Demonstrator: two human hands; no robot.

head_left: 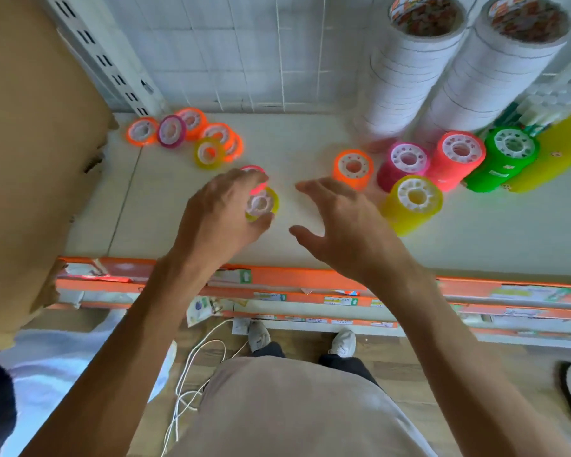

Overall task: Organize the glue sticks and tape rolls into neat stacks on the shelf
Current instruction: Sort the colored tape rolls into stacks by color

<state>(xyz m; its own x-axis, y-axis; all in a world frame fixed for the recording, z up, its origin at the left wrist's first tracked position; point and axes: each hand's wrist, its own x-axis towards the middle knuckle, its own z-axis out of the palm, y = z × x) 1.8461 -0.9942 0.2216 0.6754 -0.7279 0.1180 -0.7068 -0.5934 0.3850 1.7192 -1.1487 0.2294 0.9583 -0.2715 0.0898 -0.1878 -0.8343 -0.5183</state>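
The left hand (pixel 221 212) hovers over the middle of the white shelf (pixel 310 245), its fingers (pixel 244 179) curled around a small yellow tape roll (pixel 262 204) with a white core; a pink roll (pixel 256 179) sits just behind it under the same fingers, though motion blur makes it hard to tell whether that one is gripped too or only touched. The right hand (pixel 340 222) is beside it, fingers spread and relaxed, holding nothing.

At the back left of the shelf lies a loose cluster of small rolls (pixel 192 135): orange ones, a purple one and a yellow one, some leaning on each other. To the right of the hands stand short stacks of coloured tape: an orange stack (pixel 353 169), a magenta stack (pixel 404 164), a yellow stack (pixel 412 202) in front, a red-pink stack (pixel 459 158), a green stack (pixel 506 156) and a taller yellow stack (pixel 554 150) at the edge. Behind them rise two tall columns of white tape rolls (pixel 442 80). White-capped glue sticks (pixel 551 100) are packed together at the far right, behind the green stack. An orange price rail (pixel 310 282) runs along the shelf's front edge.
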